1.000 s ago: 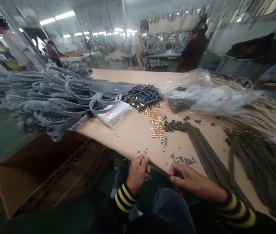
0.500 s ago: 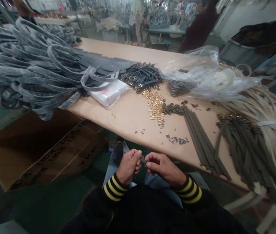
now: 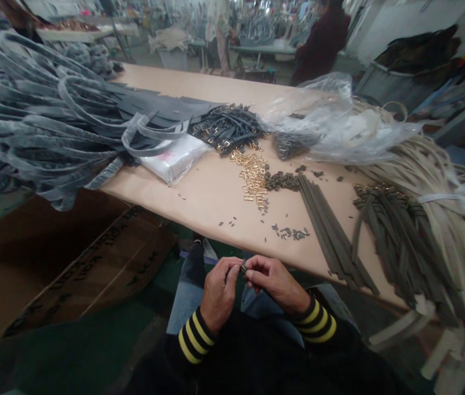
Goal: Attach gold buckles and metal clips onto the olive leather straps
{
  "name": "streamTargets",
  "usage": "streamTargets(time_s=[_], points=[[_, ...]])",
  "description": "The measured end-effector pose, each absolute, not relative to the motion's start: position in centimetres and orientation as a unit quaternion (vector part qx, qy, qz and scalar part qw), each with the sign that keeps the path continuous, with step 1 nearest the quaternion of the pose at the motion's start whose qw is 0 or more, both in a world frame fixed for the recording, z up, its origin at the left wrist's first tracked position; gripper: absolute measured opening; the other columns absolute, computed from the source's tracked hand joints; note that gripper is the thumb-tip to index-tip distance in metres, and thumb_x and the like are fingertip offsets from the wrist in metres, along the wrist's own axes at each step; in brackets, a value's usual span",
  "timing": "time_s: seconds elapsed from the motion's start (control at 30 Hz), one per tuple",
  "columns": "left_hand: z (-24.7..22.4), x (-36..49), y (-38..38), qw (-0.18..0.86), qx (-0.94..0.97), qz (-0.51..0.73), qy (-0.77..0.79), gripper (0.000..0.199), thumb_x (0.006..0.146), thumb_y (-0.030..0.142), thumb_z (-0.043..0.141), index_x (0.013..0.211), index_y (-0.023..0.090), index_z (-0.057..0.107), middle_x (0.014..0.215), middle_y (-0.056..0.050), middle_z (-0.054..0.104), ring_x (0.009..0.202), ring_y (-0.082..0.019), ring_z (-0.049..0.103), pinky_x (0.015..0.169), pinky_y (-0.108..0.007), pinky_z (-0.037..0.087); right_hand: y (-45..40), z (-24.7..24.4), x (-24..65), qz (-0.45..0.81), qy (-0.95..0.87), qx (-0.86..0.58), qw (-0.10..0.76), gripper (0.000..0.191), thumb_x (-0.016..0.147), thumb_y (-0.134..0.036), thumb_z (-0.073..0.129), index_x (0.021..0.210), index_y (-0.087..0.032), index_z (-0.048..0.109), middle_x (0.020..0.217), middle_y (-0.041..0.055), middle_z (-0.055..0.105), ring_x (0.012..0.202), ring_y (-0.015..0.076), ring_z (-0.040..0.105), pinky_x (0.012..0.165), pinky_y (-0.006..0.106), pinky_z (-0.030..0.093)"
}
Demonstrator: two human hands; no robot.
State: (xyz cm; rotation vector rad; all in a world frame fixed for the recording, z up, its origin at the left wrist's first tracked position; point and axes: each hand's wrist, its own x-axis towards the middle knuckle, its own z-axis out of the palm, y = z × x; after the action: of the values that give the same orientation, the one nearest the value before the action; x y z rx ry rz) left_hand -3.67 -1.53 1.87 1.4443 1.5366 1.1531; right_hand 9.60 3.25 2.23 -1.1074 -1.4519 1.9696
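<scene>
My left hand (image 3: pixel 221 289) and my right hand (image 3: pixel 276 282) meet over my lap, just off the table's front edge. Both pinch a small olive-brown piece (image 3: pixel 243 267) between their fingertips; its details are too small to make out. Beyond them on the table (image 3: pixel 208 203) lie small dark pieces (image 3: pixel 294 233), a heap of gold metal buckles (image 3: pixel 254 181) and a pile of small olive loops (image 3: pixel 284 181). Long olive strips (image 3: pixel 329 230) lie side by side to the right of these.
Grey straps (image 3: pixel 51 115) heap up at the left, beside a white plastic-wrapped packet (image 3: pixel 173 159). An open cardboard box (image 3: pixel 92 274) stands below. Dark buckled straps (image 3: pixel 230 127), clear plastic (image 3: pixel 347 129) and beige straps (image 3: pixel 442 192) lie farther back and right. People stand behind.
My left hand has turned, its back now facing up more, with its fingers stretched toward the small piece. The piece sits closer to my right fingertips. The view has shifted slightly.
</scene>
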Motion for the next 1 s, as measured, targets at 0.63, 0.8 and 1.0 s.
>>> streamTargets(time_s=[0.63, 0.8, 1.0], points=[[2.4, -4.1, -1.3, 0.403, 0.519, 0.418, 0.628, 0.017, 0.073, 0.016, 0.040, 0.084, 0.014, 0.053, 0.088, -0.008, 0.055, 0.086, -0.018, 0.051, 0.079, -0.034, 0.039, 3.6, 2.2, 10.2, 0.776, -0.386, -0.421, 0.266, 0.028, 0.060, -0.032, 0.067, 0.074, -0.014, 0.050, 0.063, -0.0027, 0.054, 0.050, 0.0058, 0.049, 0.044, 0.017, 0.042], [1.5, -4.4, 0.3, 0.518, 0.388, 0.462, 0.607, 0.023, 0.072, 0.031, 0.050, 0.084, 0.012, 0.055, 0.067, -0.001, 0.058, 0.061, -0.012, 0.052, 0.060, -0.024, 0.041, 3.1, 2.2, 9.8, 0.782, -0.400, -0.414, 0.239, 0.028, 0.061, -0.032, 0.068, 0.075, -0.013, 0.052, 0.067, -0.0013, 0.056, 0.054, 0.0064, 0.052, 0.047, 0.018, 0.047], [1.1, -4.3, 0.5, 0.509, 0.358, 0.494, 0.607, 0.016, 0.068, 0.029, 0.056, 0.066, 0.013, 0.055, 0.052, 0.005, 0.049, 0.048, -0.007, 0.045, 0.050, -0.019, 0.036, 3.0, 2.1, 9.9, 0.798, -0.411, -0.395, 0.197, 0.030, 0.065, -0.035, 0.065, 0.081, -0.012, 0.054, 0.075, 0.0031, 0.061, 0.056, 0.0081, 0.056, 0.051, 0.020, 0.048]])
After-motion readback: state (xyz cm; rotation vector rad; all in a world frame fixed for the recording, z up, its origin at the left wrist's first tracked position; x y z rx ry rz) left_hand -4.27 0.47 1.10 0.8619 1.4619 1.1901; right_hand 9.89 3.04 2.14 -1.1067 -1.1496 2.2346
